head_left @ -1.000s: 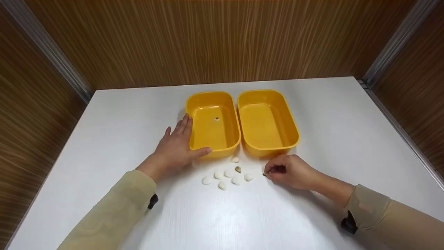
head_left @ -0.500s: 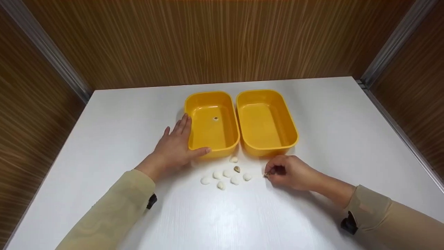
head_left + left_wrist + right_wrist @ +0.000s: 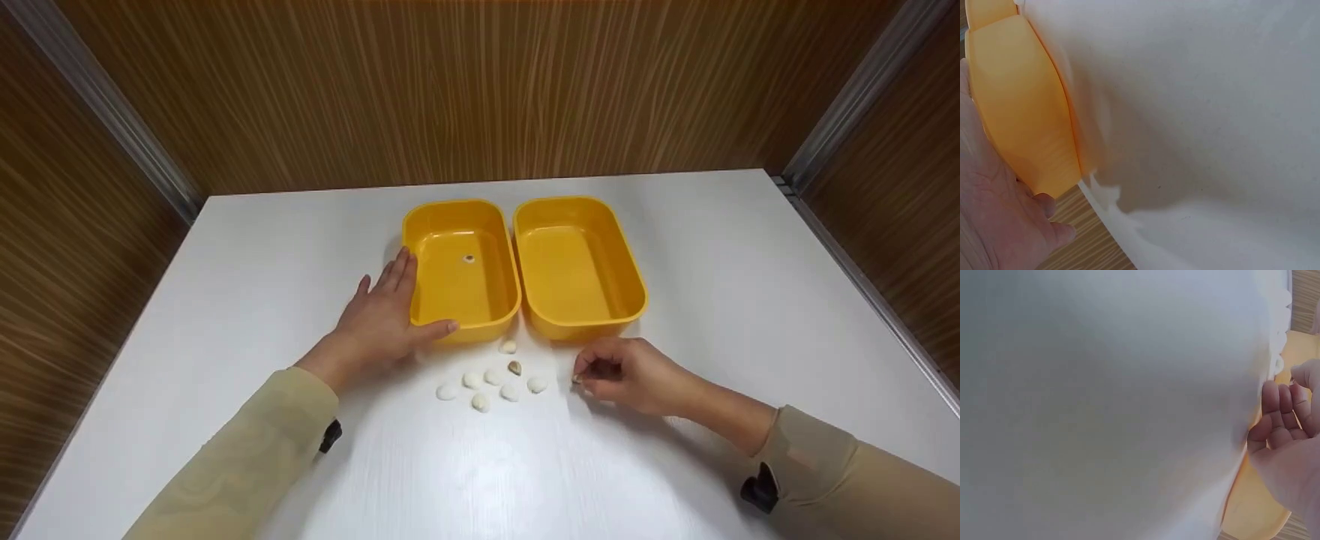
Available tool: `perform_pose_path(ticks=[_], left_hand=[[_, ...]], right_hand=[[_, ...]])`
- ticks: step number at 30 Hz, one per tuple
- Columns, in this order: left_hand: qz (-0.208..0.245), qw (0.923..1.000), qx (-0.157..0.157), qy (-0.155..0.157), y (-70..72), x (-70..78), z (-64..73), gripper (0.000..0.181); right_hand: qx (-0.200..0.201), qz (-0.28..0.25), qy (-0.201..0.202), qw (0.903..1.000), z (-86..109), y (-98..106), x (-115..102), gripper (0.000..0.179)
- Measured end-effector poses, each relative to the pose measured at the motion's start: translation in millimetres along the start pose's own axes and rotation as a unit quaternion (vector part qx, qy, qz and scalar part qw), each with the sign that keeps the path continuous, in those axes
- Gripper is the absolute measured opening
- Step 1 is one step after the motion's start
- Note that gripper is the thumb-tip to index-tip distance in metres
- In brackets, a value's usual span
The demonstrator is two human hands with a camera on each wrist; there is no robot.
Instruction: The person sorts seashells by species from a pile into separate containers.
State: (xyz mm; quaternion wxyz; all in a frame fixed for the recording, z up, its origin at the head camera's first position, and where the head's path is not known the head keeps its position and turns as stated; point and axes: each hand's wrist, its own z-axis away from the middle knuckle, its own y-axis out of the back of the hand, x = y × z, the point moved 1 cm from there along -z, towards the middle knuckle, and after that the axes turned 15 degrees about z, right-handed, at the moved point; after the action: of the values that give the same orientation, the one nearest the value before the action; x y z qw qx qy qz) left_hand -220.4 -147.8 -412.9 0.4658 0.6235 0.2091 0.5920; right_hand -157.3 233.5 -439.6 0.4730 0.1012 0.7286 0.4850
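My right hand (image 3: 637,375) pinches a small brownish shell-like piece (image 3: 577,379) between thumb and fingertips, just above or at the table, right of the loose pieces; the fingers hide most of it. My left hand (image 3: 375,315) lies with straight fingers against the left side of the left yellow bin (image 3: 517,294), thumb at its front. In the left wrist view, the left palm (image 3: 1002,208) touches the bin's outer wall (image 3: 1027,107). Several white shell-like pieces (image 3: 510,391) and one brown piece (image 3: 514,367) lie in front of the bins.
Beside the left bin stands a matching right yellow bin (image 3: 643,300). One small white piece with a dark centre (image 3: 469,258) lies inside the left bin. Wood-grain panels (image 3: 480,90) enclose the white table (image 3: 480,480) at the back and sides.
My right hand's fingers have shifted very slightly around the pinched piece, which shows a little less. The left hand, bins and loose pieces have stayed in place.
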Motion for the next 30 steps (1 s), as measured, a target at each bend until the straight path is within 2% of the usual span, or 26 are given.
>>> perform_pose_path(ticks=[7,15,23,30], left_hand=[[0.001,1.0,0.0,0.007,-0.8,0.4,-0.1,0.129],[0.0,1.0,0.001,0.01,0.3,1.2,-0.1,0.129],[0.0,1.0,0.0,0.009,0.5,1.1,-1.3,0.131],[-0.007,1.0,0.0,0.005,1.1,-1.0,-0.4,0.13]], right_hand=[[0.01,0.012,0.008,0.9999,-3.9,10,-10,0.019],[0.042,0.031,0.043,0.9977,-15.4,30,-36,0.018],[0.063,0.044,0.038,0.9963,-41.2,56,-56,0.018],[0.088,0.044,0.041,0.9943,-72.3,69,-71,0.013]])
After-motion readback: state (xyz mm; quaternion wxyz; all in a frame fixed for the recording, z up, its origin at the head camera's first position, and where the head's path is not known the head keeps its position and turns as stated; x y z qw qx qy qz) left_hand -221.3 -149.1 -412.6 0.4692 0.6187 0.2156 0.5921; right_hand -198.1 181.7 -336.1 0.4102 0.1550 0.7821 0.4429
